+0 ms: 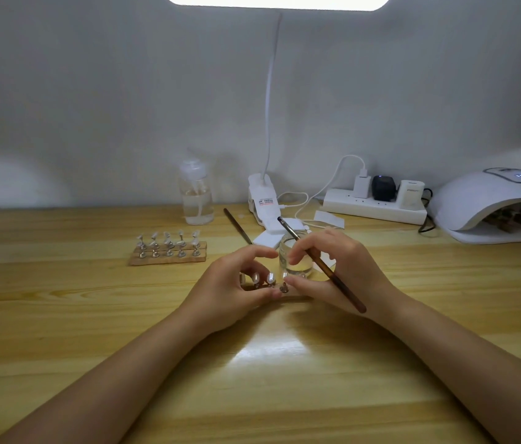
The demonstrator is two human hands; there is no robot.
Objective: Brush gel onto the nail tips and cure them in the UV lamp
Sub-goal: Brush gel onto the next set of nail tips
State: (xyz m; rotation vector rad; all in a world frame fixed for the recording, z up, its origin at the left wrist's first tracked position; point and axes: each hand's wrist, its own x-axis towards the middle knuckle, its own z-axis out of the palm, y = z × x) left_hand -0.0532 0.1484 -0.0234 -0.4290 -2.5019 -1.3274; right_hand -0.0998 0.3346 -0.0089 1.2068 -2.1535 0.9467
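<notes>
A small stand with several nail tips [270, 278] sits on the wooden table between my hands. My left hand [236, 285] curls round its left end, thumb at the front. My right hand [332, 270] holds a brown brush [326, 267] slanting up and back, while its fingers pinch one tip holder [284, 286] at the stand's right end. Just behind the fingers stands a small glass jar of clear gel [294, 261]. The white UV lamp [496, 203] sits at the far right, with another stand inside it.
A second wooden stand of nail tips [167, 248] stands to the left. Behind are a pump bottle [195, 195], a spare brush [238, 226], a clip-on desk lamp [262, 193], and a power strip [374, 206] with plugs and cables.
</notes>
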